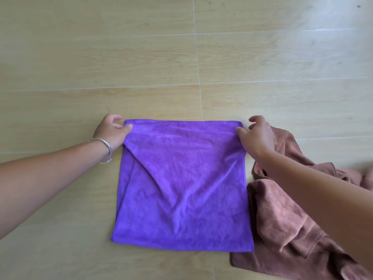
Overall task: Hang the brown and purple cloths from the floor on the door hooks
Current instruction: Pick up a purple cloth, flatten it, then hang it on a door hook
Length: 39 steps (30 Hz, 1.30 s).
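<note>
A purple cloth lies folded in a square on the floor in front of me. My left hand, with a silver bangle on the wrist, pinches the cloth's far left corner between thumb and fingers. At the far right corner my right hand pinches the top layer, which is drawn taut between both hands. A crumpled brown cloth lies on the floor to the right, partly under the purple one and partly hidden by my right forearm.
The floor is pale wood-look tile with thin grout lines. No door or hooks are in view.
</note>
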Tool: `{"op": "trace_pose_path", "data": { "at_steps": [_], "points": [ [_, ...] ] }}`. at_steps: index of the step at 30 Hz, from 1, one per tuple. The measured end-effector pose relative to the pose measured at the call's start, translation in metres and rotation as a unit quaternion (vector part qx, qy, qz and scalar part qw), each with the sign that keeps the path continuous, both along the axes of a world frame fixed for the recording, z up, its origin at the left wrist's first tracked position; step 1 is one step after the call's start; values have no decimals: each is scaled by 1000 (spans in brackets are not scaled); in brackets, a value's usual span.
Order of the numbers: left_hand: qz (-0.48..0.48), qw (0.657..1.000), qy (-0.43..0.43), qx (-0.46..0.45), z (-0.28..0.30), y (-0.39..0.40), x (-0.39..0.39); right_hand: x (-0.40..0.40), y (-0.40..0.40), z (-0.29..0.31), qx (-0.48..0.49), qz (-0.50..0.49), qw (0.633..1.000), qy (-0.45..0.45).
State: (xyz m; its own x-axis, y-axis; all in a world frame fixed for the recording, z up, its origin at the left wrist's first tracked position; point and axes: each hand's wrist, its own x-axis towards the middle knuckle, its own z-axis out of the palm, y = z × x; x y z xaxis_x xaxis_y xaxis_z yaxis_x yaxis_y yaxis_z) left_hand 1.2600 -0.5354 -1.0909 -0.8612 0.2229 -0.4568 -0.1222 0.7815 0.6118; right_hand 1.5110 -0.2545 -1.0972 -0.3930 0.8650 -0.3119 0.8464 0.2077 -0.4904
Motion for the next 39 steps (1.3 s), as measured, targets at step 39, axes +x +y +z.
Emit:
{"op": "trace_pose_path", "data": {
  "at_steps": [39],
  "points": [
    [-155,987,-9,-27,4,-205,191,175,-97,-4,153,723,665,112]
  ]
}}
